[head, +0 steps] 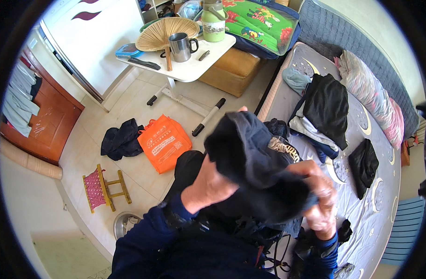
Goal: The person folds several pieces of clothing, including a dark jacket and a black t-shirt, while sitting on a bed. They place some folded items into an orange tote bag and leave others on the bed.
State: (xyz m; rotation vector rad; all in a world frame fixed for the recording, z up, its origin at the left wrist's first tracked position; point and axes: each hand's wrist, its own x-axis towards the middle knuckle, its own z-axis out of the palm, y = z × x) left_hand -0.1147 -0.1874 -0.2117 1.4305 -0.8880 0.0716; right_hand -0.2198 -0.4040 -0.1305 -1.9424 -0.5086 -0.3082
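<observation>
A dark garment (258,150) with what looks like a fleecy lining is bunched up in front of me, somewhat blurred. My left hand (211,183) grips its left side, most of the fingers hidden behind the cloth. On the other side my right hand (319,195) is closed around its edge. Below and behind it more dark cloth covers my lap, with a patterned piece (284,148) showing. To the right, a stack of folded clothes (326,108) lies on the bed (352,195), black on top with grey and navy beneath. Beside it lies a folded black garment (364,167).
On the floor at left are an orange bag (165,143) bearing writing, dark cloth (120,139), a small stool (101,190) and a metal basin (120,225). A white table (192,73) holds a woven fan (164,33), a metal mug (180,47) and a green flask (213,26).
</observation>
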